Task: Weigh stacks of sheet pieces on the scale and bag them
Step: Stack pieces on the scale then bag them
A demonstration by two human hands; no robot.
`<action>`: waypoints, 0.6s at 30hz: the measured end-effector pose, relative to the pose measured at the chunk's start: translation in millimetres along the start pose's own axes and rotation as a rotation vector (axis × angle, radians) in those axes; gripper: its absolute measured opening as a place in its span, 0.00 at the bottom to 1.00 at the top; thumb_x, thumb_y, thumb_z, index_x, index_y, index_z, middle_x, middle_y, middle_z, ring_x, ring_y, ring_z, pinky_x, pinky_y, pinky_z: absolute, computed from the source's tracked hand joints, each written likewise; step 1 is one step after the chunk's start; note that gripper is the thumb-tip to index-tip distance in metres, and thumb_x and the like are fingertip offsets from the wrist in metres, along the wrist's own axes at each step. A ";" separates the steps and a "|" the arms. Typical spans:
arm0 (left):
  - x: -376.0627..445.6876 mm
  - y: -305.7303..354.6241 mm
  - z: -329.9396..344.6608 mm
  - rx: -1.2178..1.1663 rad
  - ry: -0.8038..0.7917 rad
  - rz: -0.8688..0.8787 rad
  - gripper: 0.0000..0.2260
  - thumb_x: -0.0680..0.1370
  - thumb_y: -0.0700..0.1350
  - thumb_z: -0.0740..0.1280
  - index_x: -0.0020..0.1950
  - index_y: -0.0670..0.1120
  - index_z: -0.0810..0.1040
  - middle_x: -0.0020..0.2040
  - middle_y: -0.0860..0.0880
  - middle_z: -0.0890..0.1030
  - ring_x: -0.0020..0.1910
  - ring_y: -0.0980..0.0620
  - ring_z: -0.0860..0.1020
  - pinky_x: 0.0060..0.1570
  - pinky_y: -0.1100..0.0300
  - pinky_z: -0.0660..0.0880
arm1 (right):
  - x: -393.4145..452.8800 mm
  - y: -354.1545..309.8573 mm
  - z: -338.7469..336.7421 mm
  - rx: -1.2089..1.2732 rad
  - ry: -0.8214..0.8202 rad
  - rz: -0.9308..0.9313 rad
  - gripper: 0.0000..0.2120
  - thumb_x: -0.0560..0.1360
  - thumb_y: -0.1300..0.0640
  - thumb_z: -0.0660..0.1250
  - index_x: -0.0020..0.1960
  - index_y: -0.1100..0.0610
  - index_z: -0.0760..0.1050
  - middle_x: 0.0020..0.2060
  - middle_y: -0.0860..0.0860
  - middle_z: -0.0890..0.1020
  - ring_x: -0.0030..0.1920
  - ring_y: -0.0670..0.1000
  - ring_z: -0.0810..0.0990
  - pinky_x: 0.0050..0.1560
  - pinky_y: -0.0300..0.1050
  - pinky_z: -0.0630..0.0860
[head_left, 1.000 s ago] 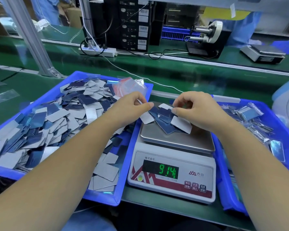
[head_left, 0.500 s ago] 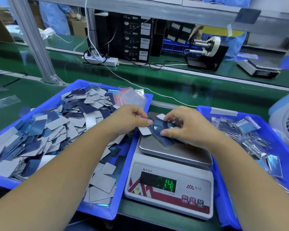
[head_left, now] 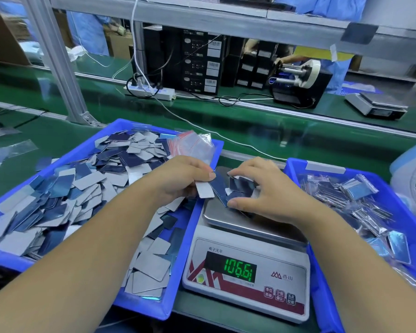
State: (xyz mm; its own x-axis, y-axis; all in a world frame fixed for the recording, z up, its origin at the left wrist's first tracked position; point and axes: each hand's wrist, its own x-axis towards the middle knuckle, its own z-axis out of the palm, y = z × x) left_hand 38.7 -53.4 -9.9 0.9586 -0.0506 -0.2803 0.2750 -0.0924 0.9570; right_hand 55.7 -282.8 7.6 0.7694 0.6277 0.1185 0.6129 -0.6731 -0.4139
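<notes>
Sheet pieces (head_left: pixel 238 188) lie fanned on the scale (head_left: pixel 250 227) pan. The right hand (head_left: pixel 264 188) grips them from above; the left hand (head_left: pixel 185 179), just beside, pinches one grey piece (head_left: pixel 205 191).

A loose stack of dark blue and grey sheet pieces (head_left: pixel 238 188) lies fanned on the steel pan of the white scale (head_left: pixel 246 270), whose green display reads 106.61, with more pieces (head_left: pixel 65 188) heaped in the left blue bin (head_left: pixel 154 306) and bagged packs (head_left: pixel 360 195) in the right one (head_left: pixel 322 292).
</notes>
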 end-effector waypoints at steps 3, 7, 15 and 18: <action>-1.1 2.1 -3.4 -0.005 0.007 -0.026 0.07 0.77 0.36 0.71 0.42 0.46 0.82 0.34 0.50 0.82 0.31 0.54 0.79 0.30 0.62 0.76 | 1.9 -2.9 2.3 -0.059 0.003 -0.035 0.24 0.68 0.37 0.73 0.61 0.44 0.80 0.57 0.41 0.76 0.61 0.49 0.68 0.65 0.44 0.66; -2.2 9.6 -17.7 -0.106 0.108 -0.070 0.08 0.78 0.34 0.66 0.44 0.45 0.79 0.30 0.50 0.81 0.22 0.57 0.74 0.25 0.65 0.69 | 0.2 3.0 -0.7 -0.044 0.017 -0.036 0.19 0.66 0.37 0.73 0.54 0.44 0.82 0.53 0.39 0.77 0.58 0.47 0.70 0.61 0.42 0.67; -7.1 13.7 -35.7 0.102 0.366 -0.114 0.09 0.76 0.39 0.61 0.42 0.45 0.80 0.47 0.44 0.74 0.40 0.44 0.70 0.36 0.56 0.70 | -0.7 7.4 -5.5 0.127 0.198 0.018 0.03 0.73 0.41 0.71 0.43 0.38 0.78 0.43 0.39 0.78 0.51 0.37 0.72 0.45 0.26 0.64; -4.8 15.9 -27.3 0.442 0.362 -0.165 0.07 0.77 0.42 0.61 0.38 0.44 0.71 0.39 0.45 0.70 0.33 0.45 0.67 0.35 0.58 0.66 | -0.6 10.0 -6.0 0.148 0.245 0.077 0.05 0.73 0.41 0.69 0.41 0.41 0.79 0.40 0.41 0.78 0.45 0.38 0.74 0.42 0.32 0.66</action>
State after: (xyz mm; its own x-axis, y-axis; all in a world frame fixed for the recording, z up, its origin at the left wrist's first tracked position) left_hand 40.6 -27.4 8.7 0.8916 0.3348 -0.3049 0.4398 -0.4797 0.7593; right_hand 62.5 -292.2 8.8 0.8442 0.4516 0.2889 0.5320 -0.6391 -0.5555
